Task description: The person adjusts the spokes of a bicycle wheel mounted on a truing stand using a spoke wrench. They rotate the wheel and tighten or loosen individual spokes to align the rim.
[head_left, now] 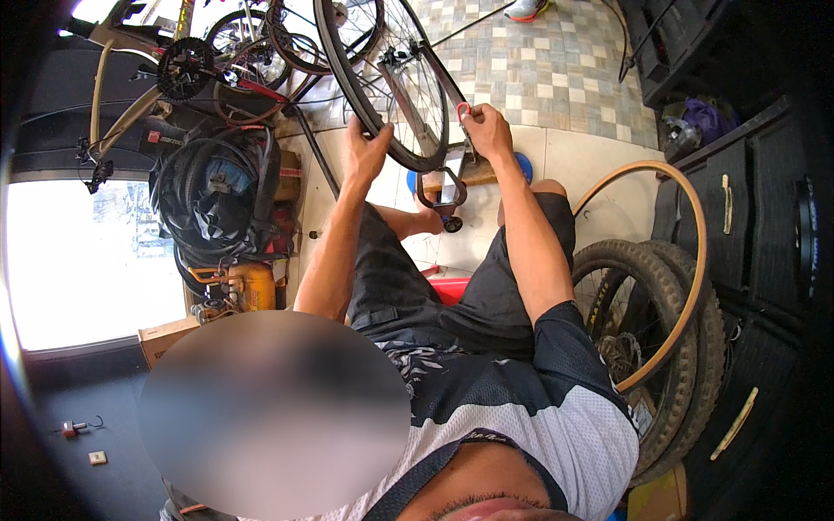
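Note:
A spoked bicycle wheel with a black tyre point(346, 85) stands upright in front of me, held in a truing stand point(453, 189) with a wooden base and blue ends. My left hand point(368, 153) is closed around the near left side of the tyre, thumb on top. Just right of the wheel, beside the stand's upright arm, my right hand point(488, 132) pinches a small red-ended tool point(462, 110). Its exact kind is mostly hidden by the fingers. My bare foot point(424, 221) rests by the stand's base.
Bicycles, one with a dark chainring point(184, 69), crowd the upper left. Coiled black tyres point(208, 187) hang above an orange compressor point(254, 286). Right of my leg lean knobby tyres point(695, 365) and a tan tyre point(695, 217), next to black drawers point(712, 195). A blurred oval covers the lower left.

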{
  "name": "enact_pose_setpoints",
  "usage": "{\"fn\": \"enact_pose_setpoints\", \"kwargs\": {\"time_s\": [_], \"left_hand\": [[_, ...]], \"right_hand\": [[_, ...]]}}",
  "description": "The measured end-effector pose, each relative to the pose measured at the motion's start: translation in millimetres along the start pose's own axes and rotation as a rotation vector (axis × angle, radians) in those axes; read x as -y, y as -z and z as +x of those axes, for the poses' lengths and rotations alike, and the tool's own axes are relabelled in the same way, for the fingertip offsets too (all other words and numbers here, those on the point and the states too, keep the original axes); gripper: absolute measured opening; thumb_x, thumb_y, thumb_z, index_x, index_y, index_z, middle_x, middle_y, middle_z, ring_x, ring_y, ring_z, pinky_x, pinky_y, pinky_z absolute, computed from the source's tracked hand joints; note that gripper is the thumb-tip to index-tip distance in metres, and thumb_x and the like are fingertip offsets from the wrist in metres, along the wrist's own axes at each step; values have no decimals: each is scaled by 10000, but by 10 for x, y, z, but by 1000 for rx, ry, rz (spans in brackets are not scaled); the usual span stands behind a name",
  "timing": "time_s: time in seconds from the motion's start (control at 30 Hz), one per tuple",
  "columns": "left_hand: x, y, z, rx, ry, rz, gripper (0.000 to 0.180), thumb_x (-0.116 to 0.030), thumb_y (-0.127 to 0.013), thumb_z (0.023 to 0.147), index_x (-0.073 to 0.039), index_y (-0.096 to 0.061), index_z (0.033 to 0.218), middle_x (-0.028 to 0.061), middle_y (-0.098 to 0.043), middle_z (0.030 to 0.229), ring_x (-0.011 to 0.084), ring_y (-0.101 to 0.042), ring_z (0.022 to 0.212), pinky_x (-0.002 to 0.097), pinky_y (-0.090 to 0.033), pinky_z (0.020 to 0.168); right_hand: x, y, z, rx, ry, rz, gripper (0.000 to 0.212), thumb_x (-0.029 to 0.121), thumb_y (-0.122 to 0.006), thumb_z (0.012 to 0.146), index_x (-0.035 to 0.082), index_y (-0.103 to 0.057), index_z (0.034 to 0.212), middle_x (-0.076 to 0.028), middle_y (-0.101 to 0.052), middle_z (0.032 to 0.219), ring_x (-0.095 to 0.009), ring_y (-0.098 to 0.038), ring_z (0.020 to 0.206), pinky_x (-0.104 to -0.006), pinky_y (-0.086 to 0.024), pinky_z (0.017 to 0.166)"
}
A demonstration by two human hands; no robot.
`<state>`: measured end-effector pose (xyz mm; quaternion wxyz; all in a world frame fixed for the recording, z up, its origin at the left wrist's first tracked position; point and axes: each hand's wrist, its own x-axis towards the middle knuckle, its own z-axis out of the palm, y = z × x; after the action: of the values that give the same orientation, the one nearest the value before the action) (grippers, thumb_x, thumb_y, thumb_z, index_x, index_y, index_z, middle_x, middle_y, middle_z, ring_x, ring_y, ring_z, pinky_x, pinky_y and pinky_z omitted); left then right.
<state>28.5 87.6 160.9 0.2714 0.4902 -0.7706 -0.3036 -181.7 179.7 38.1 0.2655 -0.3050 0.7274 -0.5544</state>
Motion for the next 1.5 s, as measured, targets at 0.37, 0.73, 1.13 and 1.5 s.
{"fn": "enact_pose_setpoints", "kwargs": {"time_s": [0.37,0.73,1.13,1.5], "left_hand": [[-328,265,308,-119,4,102,656,-490,-762,808,73,-636,1123,214,-726,981,311,-704,905,398,-529,829],[-67,49,-188,48,-28,191,523,-419,-768,818,15,-645,1082,175,-708,973,290,-682,890,412,-523,822],[-466,267,119,-87,-108,199,487,-361,-715,824,51,-632,1069,249,-701,952,378,-685,913,448,-521,821],[-131,104,-21,20,-50,213,575,-439,-795,812,29,-590,1074,157,-697,848,212,-668,640,353,-535,595]], "right_hand": [[-9,18,-20,-10,33,-18,299,290,-691,860,11,-692,971,-155,-721,844,-320,-697,799,-408,-536,744],[14,-15,-30,26,12,-5,298,297,-698,855,16,-696,955,-151,-726,853,-312,-699,801,-409,-535,733],[54,5,-49,33,-16,-12,309,299,-685,849,11,-694,962,-167,-725,865,-330,-700,827,-419,-534,757],[-72,-44,3,18,16,-20,316,307,-679,841,19,-694,970,-163,-725,864,-344,-696,826,-431,-534,756]]}}
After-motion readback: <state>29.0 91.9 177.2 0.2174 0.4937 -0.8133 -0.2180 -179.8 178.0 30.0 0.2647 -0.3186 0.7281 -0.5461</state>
